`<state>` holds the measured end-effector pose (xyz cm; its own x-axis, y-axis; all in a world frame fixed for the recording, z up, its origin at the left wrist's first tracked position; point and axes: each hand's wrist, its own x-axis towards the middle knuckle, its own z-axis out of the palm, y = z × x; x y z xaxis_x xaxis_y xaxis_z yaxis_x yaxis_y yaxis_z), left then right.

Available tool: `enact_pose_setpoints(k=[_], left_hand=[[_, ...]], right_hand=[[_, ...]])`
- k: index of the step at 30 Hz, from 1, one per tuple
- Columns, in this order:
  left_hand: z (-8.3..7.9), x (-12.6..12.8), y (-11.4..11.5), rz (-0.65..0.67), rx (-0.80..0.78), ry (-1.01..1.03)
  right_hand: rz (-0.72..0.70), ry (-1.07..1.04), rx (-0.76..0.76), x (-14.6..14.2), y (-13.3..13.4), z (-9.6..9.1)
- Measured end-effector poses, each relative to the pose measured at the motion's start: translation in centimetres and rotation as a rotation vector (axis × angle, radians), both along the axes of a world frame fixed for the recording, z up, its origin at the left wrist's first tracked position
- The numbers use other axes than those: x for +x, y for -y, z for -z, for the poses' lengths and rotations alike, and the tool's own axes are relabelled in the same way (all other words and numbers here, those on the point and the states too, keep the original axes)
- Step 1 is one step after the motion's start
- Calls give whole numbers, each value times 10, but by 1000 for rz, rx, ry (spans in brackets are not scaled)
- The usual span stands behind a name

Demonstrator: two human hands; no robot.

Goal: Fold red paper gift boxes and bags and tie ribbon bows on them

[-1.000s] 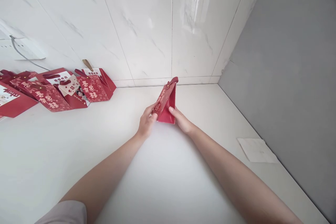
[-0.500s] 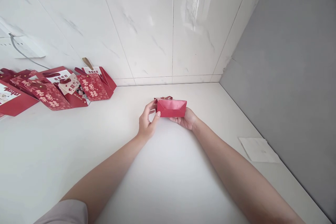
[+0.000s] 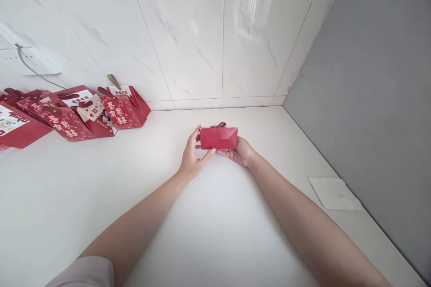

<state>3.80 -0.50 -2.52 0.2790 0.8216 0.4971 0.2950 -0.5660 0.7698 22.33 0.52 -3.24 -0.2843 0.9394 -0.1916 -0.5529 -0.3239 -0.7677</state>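
A small red paper gift box (image 3: 218, 138) is held between both hands above the white tabletop, its folded panel facing me. A dark red strap (image 3: 220, 124) shows along its far edge. My left hand (image 3: 194, 152) grips the box's left side, fingers behind it and thumb at its lower edge. From the right and below, my right hand (image 3: 239, 151) supports the box, with its fingers partly hidden underneath. The box's far face is out of sight.
Several red gift boxes with strap handles (image 3: 69, 123) stand at the left against the marbled tile wall (image 3: 188, 31). A grey cable (image 3: 33, 71) runs behind them. On the right, a white paper sheet (image 3: 335, 193) lies near the grey wall (image 3: 377, 76).
The box has turned slightly, so its folded panel faces me more squarely. My left thumb has slid rightward along the lower edge. My right hand has stayed nearly in place.
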Motion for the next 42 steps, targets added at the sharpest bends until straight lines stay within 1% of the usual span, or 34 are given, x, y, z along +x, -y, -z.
enact_pose_setpoints(k=[6, 14, 21, 25, 31, 34, 38, 42], left_hand=[[1, 1, -1, -32, -8, -4], [0, 2, 0, -49, -56, 3], [3, 1, -3, -64, -89, 8], [4, 0, -4, -44, -91, 32], [9, -4, -8, -143, -208, 144], [13, -4, -12, -165, -254, 168], [15, -3, -15, -153, -270, 190], [13, -5, -16, -130, -270, 175]], right_hand=[[-18, 37, 24, 1, -3, 5], [-25, -14, 5, 1, -2, 2], [-16, 20, 28, -1, -2, 1], [-14, 14, 18, -2, 0, -1], [-114, 62, 85, -3, 4, -2], [-118, 78, 84, -4, 5, -2], [-107, 77, 74, -4, 3, -3], [-96, 90, 69, -5, 2, -2]])
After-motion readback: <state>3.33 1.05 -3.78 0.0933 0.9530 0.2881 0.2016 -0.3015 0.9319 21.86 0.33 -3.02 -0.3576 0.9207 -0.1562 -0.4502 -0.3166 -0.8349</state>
